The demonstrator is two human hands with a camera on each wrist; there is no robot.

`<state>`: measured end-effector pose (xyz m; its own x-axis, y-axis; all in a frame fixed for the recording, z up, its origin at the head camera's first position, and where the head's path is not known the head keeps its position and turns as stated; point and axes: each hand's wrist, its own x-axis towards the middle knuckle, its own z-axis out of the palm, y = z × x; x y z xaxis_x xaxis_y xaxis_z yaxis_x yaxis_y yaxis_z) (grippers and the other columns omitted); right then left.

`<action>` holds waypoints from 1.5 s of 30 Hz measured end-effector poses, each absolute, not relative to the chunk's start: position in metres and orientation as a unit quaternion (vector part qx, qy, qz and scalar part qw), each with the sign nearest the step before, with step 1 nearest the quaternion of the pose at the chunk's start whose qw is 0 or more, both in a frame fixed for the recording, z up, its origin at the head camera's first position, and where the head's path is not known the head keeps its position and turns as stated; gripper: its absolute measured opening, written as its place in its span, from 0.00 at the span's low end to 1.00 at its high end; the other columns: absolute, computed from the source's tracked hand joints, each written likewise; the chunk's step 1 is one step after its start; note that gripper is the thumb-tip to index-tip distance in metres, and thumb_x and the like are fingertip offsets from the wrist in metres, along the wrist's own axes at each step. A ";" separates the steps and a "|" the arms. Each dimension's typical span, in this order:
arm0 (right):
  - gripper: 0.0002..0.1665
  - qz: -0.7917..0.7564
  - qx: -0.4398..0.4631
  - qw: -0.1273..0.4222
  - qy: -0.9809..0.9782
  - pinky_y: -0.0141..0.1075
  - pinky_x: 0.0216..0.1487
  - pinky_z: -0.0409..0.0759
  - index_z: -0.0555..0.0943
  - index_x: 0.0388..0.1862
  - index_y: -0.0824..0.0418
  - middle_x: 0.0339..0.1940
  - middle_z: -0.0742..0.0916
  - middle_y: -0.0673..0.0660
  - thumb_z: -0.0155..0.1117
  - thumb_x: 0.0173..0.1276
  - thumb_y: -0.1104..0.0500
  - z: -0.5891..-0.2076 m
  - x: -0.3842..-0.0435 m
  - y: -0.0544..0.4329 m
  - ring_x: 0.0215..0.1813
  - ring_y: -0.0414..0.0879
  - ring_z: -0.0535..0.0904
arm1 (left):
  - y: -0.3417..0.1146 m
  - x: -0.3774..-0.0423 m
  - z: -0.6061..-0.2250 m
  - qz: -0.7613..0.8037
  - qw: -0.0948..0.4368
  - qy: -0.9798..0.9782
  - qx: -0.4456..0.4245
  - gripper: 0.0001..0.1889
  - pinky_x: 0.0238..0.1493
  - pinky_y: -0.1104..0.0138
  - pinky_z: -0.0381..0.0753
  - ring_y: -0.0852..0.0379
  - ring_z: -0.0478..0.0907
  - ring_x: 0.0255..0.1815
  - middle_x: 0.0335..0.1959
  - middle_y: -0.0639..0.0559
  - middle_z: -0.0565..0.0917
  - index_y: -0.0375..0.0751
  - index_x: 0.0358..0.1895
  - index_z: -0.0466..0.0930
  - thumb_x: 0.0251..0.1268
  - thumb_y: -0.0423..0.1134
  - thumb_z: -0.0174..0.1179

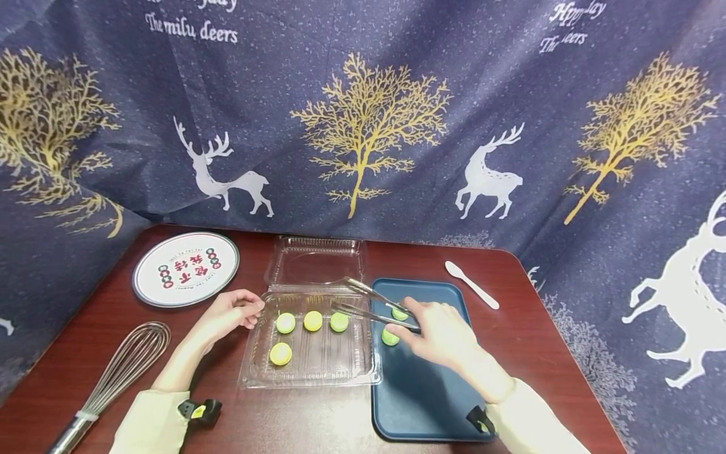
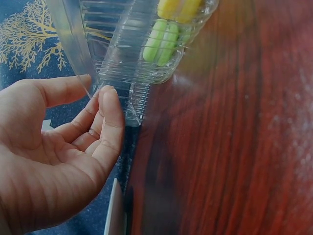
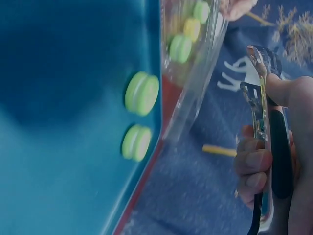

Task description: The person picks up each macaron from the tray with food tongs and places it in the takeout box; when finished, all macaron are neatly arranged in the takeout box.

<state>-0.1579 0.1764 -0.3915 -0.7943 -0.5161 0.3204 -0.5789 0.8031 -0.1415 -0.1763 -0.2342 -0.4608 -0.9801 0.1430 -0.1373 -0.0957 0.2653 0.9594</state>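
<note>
Fingers of the right hand (image 1: pixel 442 333), head view: curled round metal tongs (image 1: pixel 368 314), whose arms stand apart with tips over the right part of a clear container (image 1: pixel 329 359), lid (image 1: pixel 317 266) open, on the table (image 1: pixel 300 422). Inside the container: four macarons (image 1: pixel 312 321), yellow and green. On the blue tray (image 1: pixel 420 403): two more, both green (image 1: pixel 390 337). At the container's left edge: the left hand (image 1: pixel 229 312). Left wrist view: thumb and forefinger pinch that edge. Right wrist view: tongs clasped, apart from the green pair, which lies near the tray's rim.
</note>
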 end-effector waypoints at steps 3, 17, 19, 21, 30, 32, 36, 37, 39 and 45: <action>0.20 0.119 0.264 0.134 -0.948 0.35 0.20 0.62 0.73 0.32 0.46 0.12 0.66 0.39 0.68 0.63 0.35 -0.393 -0.159 0.189 0.17 0.37 0.64 | -0.234 -0.176 -0.461 0.606 0.098 0.789 0.018 0.13 0.35 0.66 0.83 0.55 0.80 0.31 0.32 0.46 0.82 0.23 0.47 0.75 0.71 0.34 0.58; 0.22 0.110 0.184 0.131 -0.968 0.40 0.20 0.67 0.76 0.34 0.50 0.14 0.71 0.41 0.70 0.61 0.35 -0.423 -0.157 0.238 0.18 0.43 0.70 | -0.235 -0.175 -0.463 0.613 0.097 0.784 0.023 0.13 0.34 0.66 0.83 0.57 0.80 0.30 0.34 0.45 0.83 0.22 0.47 0.75 0.72 0.34 0.58; 0.23 0.108 0.180 0.131 -0.969 0.41 0.20 0.67 0.76 0.33 0.51 0.14 0.71 0.42 0.70 0.61 0.35 -0.428 -0.156 0.243 0.18 0.45 0.71 | -0.235 -0.175 -0.463 0.613 0.096 0.784 0.027 0.13 0.34 0.66 0.83 0.57 0.80 0.30 0.34 0.45 0.83 0.22 0.47 0.75 0.72 0.34 0.58; 0.23 0.106 0.176 0.128 -0.970 0.41 0.20 0.67 0.77 0.34 0.52 0.14 0.72 0.42 0.70 0.61 0.36 -0.432 -0.155 0.247 0.18 0.45 0.71 | -0.235 -0.175 -0.462 0.612 0.096 0.785 0.026 0.14 0.34 0.66 0.83 0.57 0.80 0.30 0.35 0.45 0.83 0.22 0.47 0.75 0.72 0.34 0.58; 0.22 0.105 0.162 0.110 -0.975 0.41 0.21 0.69 0.79 0.37 0.54 0.15 0.73 0.43 0.71 0.62 0.38 -0.445 -0.152 0.257 0.18 0.44 0.71 | -0.235 -0.175 -0.460 0.620 0.096 0.778 0.029 0.14 0.34 0.66 0.83 0.57 0.79 0.30 0.33 0.46 0.82 0.21 0.47 0.75 0.72 0.34 0.58; 0.22 0.105 0.162 0.109 -0.975 0.41 0.21 0.69 0.78 0.36 0.53 0.15 0.73 0.43 0.71 0.62 0.38 -0.447 -0.151 0.258 0.18 0.44 0.71 | -0.235 -0.175 -0.460 0.621 0.097 0.777 0.029 0.14 0.34 0.66 0.83 0.57 0.80 0.30 0.32 0.46 0.82 0.21 0.47 0.75 0.72 0.34 0.59; 0.21 0.107 0.160 0.109 -0.975 0.42 0.21 0.70 0.79 0.37 0.54 0.15 0.74 0.43 0.71 0.62 0.39 -0.450 -0.150 0.259 0.19 0.44 0.72 | -0.234 -0.176 -0.461 0.619 0.101 0.778 0.018 0.14 0.34 0.66 0.83 0.57 0.80 0.30 0.32 0.46 0.82 0.22 0.46 0.75 0.71 0.34 0.59; 0.21 0.107 0.160 0.110 -0.975 0.43 0.22 0.70 0.79 0.38 0.54 0.16 0.74 0.43 0.71 0.62 0.39 -0.450 -0.149 0.259 0.19 0.44 0.73 | -0.234 -0.176 -0.462 0.618 0.102 0.779 0.015 0.13 0.34 0.66 0.83 0.57 0.79 0.30 0.32 0.46 0.81 0.22 0.46 0.75 0.71 0.34 0.59; 0.20 0.106 0.159 0.112 -0.975 0.43 0.22 0.71 0.79 0.38 0.54 0.16 0.75 0.44 0.71 0.63 0.40 -0.451 -0.148 0.260 0.20 0.45 0.73 | -0.235 -0.177 -0.462 0.616 0.103 0.781 0.011 0.13 0.34 0.66 0.83 0.56 0.79 0.30 0.32 0.46 0.81 0.23 0.46 0.75 0.71 0.34 0.59; 0.18 0.107 0.164 0.125 -0.973 0.43 0.22 0.71 0.78 0.36 0.52 0.16 0.75 0.44 0.72 0.62 0.41 -0.453 -0.147 0.262 0.20 0.47 0.76 | -0.235 -0.178 -0.463 0.615 0.102 0.782 0.009 0.12 0.34 0.66 0.83 0.56 0.79 0.30 0.32 0.46 0.81 0.23 0.46 0.75 0.71 0.34 0.58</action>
<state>-0.1472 0.2624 -0.4535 -0.9150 -0.2929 0.2774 -0.3463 0.9230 -0.1677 -0.1777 -0.2349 -0.4633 -0.9791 0.1392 -0.1485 -0.1114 0.2439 0.9634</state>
